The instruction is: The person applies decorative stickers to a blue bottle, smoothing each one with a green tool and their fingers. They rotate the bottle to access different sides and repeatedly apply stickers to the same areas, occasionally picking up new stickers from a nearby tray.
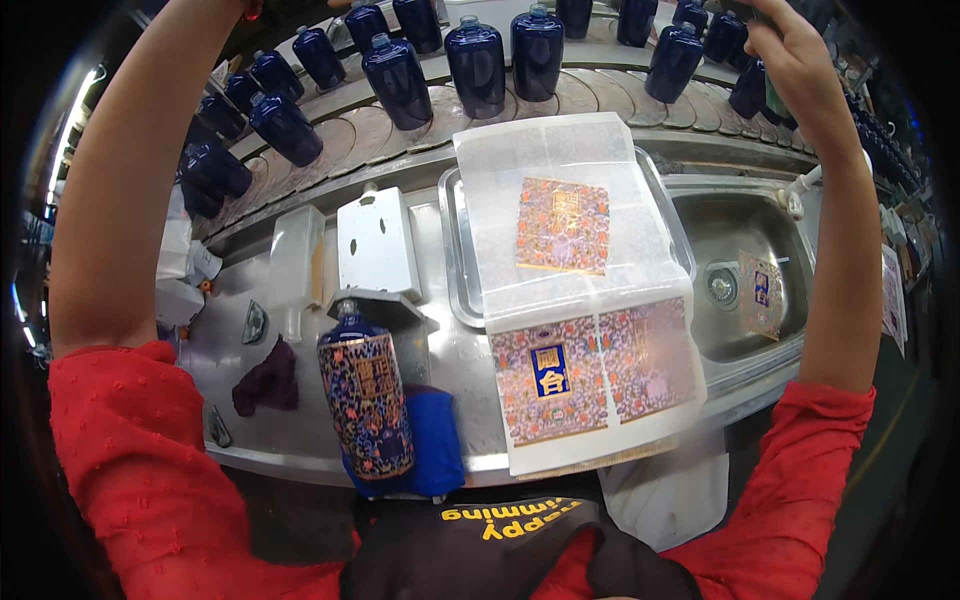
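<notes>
Steel workbench [470, 350] ran below a curved conveyor [560, 95] of dark blue bottles [476, 66]. Both arms were raised; the right hand [790, 45] was closed near the far bottles, on what I cannot tell, and the left hand was out of view. Below lay patterned label sheets [590, 375] overhanging the bench edge, beside a labelled bottle [366, 400] on a blue cloth [435, 440]. A lowered sleeve might have swept the overhanging sheets off, or knocked that bottle rolling.
</notes>
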Tool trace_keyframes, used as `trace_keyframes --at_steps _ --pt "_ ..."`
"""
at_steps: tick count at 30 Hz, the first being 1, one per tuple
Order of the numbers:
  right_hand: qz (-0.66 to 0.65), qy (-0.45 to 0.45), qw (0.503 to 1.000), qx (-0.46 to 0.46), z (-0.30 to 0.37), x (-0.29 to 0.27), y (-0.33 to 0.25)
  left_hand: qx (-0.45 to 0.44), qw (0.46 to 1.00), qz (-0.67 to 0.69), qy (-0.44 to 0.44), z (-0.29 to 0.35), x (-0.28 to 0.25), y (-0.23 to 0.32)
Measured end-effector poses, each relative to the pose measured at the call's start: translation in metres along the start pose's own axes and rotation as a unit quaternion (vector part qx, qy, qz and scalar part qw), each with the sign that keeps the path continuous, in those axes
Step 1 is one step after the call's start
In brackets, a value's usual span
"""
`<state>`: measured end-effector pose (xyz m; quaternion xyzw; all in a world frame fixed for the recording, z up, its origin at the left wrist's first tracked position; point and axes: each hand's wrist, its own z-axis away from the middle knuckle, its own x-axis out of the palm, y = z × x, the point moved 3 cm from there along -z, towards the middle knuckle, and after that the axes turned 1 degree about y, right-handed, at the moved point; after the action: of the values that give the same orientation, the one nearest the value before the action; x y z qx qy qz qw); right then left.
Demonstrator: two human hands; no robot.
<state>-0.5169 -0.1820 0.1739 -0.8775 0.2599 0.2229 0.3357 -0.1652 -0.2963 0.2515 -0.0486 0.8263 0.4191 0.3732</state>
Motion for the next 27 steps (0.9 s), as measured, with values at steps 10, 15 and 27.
trace_keyframes --at_steps 10,15,27 --pt "-0.084 -0.009 0.975 0.204 -0.023 -0.073 0.107 -0.061 0.988 -0.122 0.073 -0.142 0.026 -0.072" --pt "-0.033 0.020 0.971 0.237 0.023 -0.146 0.082 0.105 0.946 -0.291 0.094 -0.245 0.095 -0.026" --pt "0.053 0.075 0.919 0.383 0.227 -0.252 0.075 0.132 0.771 -0.596 -0.182 -0.367 0.365 -0.082"
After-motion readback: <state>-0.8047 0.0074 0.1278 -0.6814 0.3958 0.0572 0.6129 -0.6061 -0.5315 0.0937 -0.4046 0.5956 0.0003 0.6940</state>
